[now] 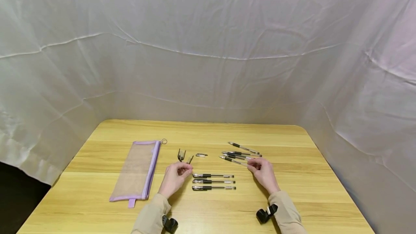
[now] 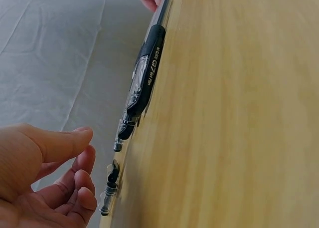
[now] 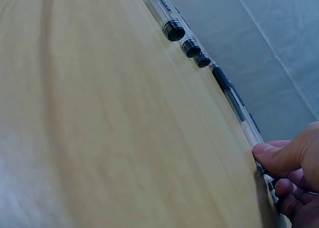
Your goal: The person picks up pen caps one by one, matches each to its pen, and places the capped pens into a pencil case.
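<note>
Head view: right hand (image 1: pixel 264 174) pinches the back end of an uncapped pen (image 1: pixel 229 159), nib pointing left, nearest of a loose bunch of pens (image 1: pixel 236 145) at right. Left hand (image 1: pixel 174 177) half curled over the counter (image 1: pixel 227 214), thumb and forefinger close, nothing seen between them; loose caps (image 1: pixel 201 155) lie just beyond. Three capped pens (image 1: pixel 204 181) in a row between the hands. Mesh pouch (image 1: pixel 134 170) flat at left. Step in hand, I judge: fetching a pen for capping. Next move probably calls for lifting it clear while the left picks a cap.
</note>
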A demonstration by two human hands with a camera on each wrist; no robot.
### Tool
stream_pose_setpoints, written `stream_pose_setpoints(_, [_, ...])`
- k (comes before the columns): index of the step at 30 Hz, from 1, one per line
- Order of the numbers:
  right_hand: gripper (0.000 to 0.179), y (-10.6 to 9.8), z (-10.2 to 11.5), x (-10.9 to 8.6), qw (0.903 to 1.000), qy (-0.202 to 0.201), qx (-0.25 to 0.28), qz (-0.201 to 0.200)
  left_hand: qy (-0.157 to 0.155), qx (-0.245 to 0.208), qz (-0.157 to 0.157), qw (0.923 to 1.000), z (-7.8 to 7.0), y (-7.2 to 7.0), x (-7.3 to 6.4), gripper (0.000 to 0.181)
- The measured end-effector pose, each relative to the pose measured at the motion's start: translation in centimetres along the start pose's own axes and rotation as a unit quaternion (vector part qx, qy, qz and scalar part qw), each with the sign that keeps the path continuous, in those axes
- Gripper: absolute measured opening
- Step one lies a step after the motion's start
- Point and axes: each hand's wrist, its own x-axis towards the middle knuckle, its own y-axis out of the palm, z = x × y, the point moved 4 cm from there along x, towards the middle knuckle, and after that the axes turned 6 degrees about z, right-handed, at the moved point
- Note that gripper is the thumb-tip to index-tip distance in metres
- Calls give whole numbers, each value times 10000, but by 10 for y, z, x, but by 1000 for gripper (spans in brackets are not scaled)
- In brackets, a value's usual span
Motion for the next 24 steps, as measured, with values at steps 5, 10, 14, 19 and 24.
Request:
stream_pose_setpoints(5, [8,0,0,0,9999,-69,-106,28,8,-4,-10,10000,1,0,0,9])
stream_pose_setpoints(10, [7,1,2,0,9996,-123,-217,105,66,51,-28,10000,2,0,0,8])
stream_pose_setpoints(14, [8,1,2,0,9996,-101,-221,164,82,52,-32,9999,2,-1,-1,8])
stream_pose_setpoints(19, [9,1,4,-1,9995,-61,-240,196,135,26,-50,9999,3,-2,-1,8])
stream_pose_setpoints(24, [10,0,5,-2,9994,50,-204,263,144,-32,-64,9999,4,-3,-2,8])
